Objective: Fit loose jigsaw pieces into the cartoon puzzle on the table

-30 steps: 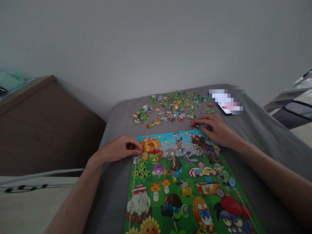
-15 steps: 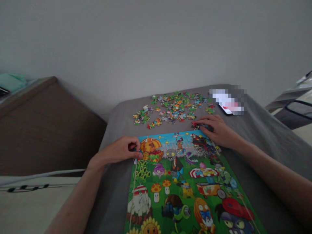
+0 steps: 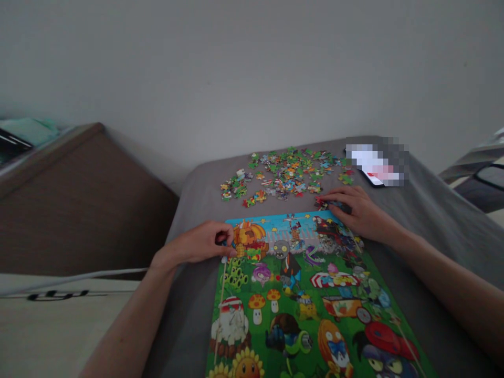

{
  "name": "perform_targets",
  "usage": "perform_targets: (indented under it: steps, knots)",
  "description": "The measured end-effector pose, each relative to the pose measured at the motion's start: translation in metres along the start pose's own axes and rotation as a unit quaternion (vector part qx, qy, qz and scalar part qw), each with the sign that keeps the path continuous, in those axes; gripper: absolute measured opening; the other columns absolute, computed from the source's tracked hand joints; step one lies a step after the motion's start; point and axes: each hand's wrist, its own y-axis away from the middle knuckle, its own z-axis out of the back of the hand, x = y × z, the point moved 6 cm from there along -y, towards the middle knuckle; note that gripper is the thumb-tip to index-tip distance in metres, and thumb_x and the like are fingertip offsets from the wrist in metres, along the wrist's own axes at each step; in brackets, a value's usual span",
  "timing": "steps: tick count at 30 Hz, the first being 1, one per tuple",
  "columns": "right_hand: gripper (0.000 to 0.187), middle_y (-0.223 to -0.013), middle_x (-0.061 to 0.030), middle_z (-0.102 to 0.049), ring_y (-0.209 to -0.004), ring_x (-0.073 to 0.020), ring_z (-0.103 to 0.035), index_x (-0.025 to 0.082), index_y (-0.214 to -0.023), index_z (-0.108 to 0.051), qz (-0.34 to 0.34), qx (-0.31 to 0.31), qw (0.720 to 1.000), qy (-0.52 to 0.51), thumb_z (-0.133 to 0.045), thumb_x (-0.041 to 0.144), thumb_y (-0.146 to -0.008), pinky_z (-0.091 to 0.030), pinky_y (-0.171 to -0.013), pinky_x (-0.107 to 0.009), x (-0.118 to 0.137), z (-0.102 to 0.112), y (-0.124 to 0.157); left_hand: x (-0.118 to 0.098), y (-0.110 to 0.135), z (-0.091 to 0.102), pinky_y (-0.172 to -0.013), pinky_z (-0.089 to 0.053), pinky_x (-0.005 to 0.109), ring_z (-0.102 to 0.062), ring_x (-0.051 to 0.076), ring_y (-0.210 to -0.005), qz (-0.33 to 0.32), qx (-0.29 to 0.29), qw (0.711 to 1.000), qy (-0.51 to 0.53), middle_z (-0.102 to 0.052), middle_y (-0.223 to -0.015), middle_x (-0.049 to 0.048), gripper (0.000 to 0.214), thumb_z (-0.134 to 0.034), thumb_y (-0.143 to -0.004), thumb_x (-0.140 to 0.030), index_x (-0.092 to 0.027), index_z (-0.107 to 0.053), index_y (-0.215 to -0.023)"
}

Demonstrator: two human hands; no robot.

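A colourful cartoon picture sheet [image 3: 299, 294] lies flat on a grey cloth surface [image 3: 425, 220]. My left hand [image 3: 199, 244] rests at the sheet's far left corner, fingers curled and pinched against its edge. My right hand [image 3: 356, 210] lies at the far right corner, fingers closed over a few small dark and red puzzle pieces [image 3: 325, 202]. A heap of loose puzzle pieces [image 3: 287, 176] is scattered just beyond the sheet, close to my right fingertips.
A phone [image 3: 372, 170] lies on the cloth right of the loose pieces. A brown piece of furniture [image 3: 79, 210] stands to the left, a pale wall [image 3: 252, 79] behind. A white cable [image 3: 79, 275] runs along the lower left.
The view has shifted slightly, so everything sits a little further right. My left fingers have curled tighter at the sheet's corner. My right hand has stayed in place.
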Motion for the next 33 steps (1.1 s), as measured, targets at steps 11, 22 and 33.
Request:
perform_targets:
  steps: [11, 22, 33]
  knots:
    - [0.034, -0.119, -0.0122, -0.073, -0.114, -0.033, -0.065, 0.024, -0.119, -0.074, -0.001, 0.001, 1.0, -0.006, -0.049, 0.032, -0.099, -0.048, -0.103, -0.055, 0.0, 0.0, -0.001, 0.002, 0.001, 0.01, -0.057, -0.031, 0.026, -0.034, 0.012, -0.061, -0.025, -0.046, 0.998, 0.033, -0.039, -0.067, -0.0064, 0.04, -0.065, -0.086, -0.054, -0.023, -0.044, -0.073]
    - [0.031, -0.108, -0.012, -0.078, -0.104, -0.0307, -0.07, 0.019, -0.111, -0.076, -0.006, -0.051, 0.996, -0.072, -0.05, 0.023, -0.094, -0.052, -0.099, -0.052, 0.002, 0.008, -0.009, 0.008, -0.024, 0.046, -0.063, -0.044, 0.028, -0.054, 0.015, -0.067, -0.048, -0.319, 0.946, 0.02, -0.057, -0.074, -0.0021, 0.028, -0.058, -0.086, -0.05, -0.022, -0.059, -0.089]
    - [0.03, -0.104, -0.0075, -0.078, -0.102, -0.0268, -0.069, 0.024, -0.109, -0.076, -0.005, -0.034, 0.995, -0.098, -0.052, 0.016, -0.092, -0.051, -0.101, -0.054, 0.001, 0.008, -0.011, 0.004, -0.061, 0.083, -0.107, -0.047, 0.044, -0.063, 0.029, -0.114, -0.022, -0.387, 0.911, -0.14, -0.072, -0.119, 0.011, 0.035, -0.055, -0.087, -0.038, -0.019, -0.069, -0.113]
